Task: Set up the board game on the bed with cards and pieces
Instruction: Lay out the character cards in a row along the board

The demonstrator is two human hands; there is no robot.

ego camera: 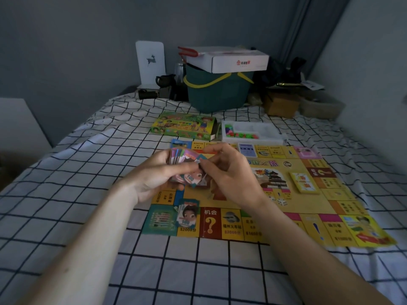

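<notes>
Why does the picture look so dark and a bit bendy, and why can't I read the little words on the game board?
Head view: the room is dim, with soft bluish light and no glare. The wide lens bends the bed's checked lines into curves near the edges. The game board's small print is blurry, and so are the paper bills that the left hand holds and the right hand pinches.

The paper notes I hold look glossy. Under them the game board is smooth printed paper, beyond it a clear plastic tray, around it matt checked cloth bedsheet.
</notes>
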